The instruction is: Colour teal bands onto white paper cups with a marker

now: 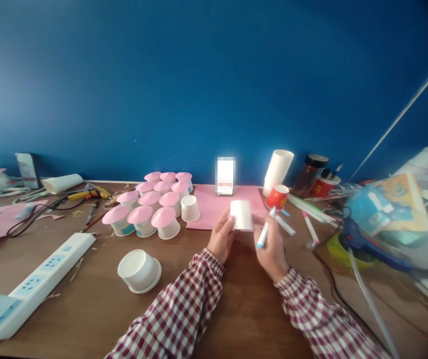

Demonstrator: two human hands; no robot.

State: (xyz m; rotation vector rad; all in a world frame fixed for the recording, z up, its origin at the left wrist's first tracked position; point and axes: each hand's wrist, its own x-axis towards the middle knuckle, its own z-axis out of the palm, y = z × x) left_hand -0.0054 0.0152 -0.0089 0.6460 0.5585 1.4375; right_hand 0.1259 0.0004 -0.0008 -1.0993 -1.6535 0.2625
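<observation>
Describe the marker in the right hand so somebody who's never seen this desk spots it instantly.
Find the pink sheet on the brown table. By its near right corner, the right hand comes up from a checked sleeve. The white marker with a blue end slants across that hand; it is held, unlike the red-ended stick lying on the table to the right.

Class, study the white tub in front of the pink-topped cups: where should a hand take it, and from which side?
Hold the white tub by its round wall, just above the rim, probably from above with thumb and fingers on opposite sides. The rim juts out at its foot; the wall above stands uncovered. The left hand is nearer, but holds a white cup.
</observation>
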